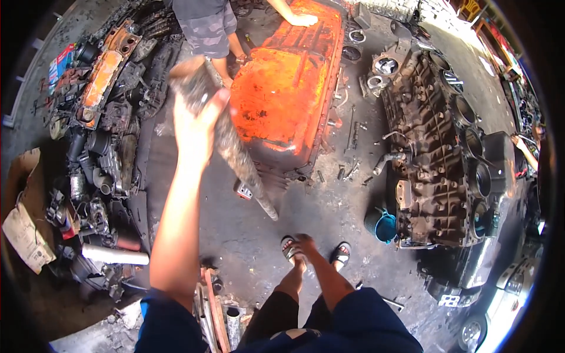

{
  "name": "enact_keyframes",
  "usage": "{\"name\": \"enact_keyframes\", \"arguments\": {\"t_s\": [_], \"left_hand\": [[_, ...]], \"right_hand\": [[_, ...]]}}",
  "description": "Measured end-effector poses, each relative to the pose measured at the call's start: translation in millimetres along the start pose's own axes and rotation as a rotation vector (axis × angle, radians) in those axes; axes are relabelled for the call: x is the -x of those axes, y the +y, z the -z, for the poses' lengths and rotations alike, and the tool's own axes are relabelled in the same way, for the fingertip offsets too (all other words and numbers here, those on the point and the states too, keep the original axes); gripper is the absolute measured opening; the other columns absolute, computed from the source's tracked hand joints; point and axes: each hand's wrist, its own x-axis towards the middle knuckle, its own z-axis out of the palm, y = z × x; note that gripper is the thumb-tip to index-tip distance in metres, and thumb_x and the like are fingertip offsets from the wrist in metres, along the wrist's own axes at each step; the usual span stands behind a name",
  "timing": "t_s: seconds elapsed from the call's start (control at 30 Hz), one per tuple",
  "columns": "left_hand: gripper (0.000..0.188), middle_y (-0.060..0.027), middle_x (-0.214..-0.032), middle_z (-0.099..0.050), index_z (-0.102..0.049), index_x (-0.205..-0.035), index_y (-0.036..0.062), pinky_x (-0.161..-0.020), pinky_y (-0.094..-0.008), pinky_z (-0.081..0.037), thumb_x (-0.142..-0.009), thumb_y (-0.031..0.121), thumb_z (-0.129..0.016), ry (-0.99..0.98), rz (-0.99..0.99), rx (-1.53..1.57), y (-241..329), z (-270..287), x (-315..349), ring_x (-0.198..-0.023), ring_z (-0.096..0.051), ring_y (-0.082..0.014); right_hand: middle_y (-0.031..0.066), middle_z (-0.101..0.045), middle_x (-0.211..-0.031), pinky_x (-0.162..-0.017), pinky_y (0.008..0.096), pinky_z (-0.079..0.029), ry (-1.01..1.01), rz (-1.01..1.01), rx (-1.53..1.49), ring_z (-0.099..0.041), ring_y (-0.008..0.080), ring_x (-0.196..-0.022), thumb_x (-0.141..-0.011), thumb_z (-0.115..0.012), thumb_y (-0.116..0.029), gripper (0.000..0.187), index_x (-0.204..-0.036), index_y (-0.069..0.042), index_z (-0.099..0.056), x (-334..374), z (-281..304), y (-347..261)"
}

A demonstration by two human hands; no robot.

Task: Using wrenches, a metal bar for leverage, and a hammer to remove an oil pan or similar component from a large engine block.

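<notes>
My left hand [194,129] is closed around a thick, rough, brownish club-like piece [232,147], its wide end up and its narrow end slanting down to the right. It is raised beside a large orange-painted metal housing [276,94] on the floor; I cannot tell whether they touch. Low in front of my legs, my right hand [303,242] appears over my left sandal. Its fingers are too dark and small to make out. A small red-and-grey object [243,190] shows just behind the club.
Another person's hand [303,20] rests on the housing's far end; their leg [220,65] stands at its left. On the right lies a big engine block [429,153], with a blue bucket [384,226] beside it. Greasy engine parts [112,147] line the left. Small bolts and tools [353,135] are scattered mid-floor.
</notes>
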Motion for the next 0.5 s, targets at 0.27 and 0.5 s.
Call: {"name": "enact_keyframes", "arguments": {"t_s": [0.27, 0.5], "left_hand": [[0.044, -0.0021, -0.099, -0.062, -0.052, -0.118, 0.0042, -0.083, -0.0278, -0.048, -0.082, 0.011, -0.076, -0.125, 0.122, -0.06, -66.4, -11.9, -19.4, -0.092, -0.058, -0.0109], [0.062, -0.0058, -0.11, -0.057, -0.04, -0.129, 0.0045, -0.086, -0.0277, -0.048, -0.079, 0.003, -0.076, 0.062, 0.055, 0.003, -96.3, -22.8, 17.7, -0.094, -0.058, -0.0131]], "right_hand": [[0.0113, -0.064, -0.08, -0.041, 0.03, -0.044, 0.775, -0.17, 0.116, -0.055, 0.0198, -0.049, -0.09, -0.055, -0.029, 0.026, -0.11, -0.013, -0.053, 183.9, 167.8, 34.5], [0.0136, -0.066, -0.078, -0.041, 0.0328, -0.05, 0.937, -0.215, 0.208, -0.061, 0.0208, -0.05, -0.094, -0.054, -0.031, 0.03, -0.114, -0.009, -0.053, 261.4, 177.7, 63.5]]}}
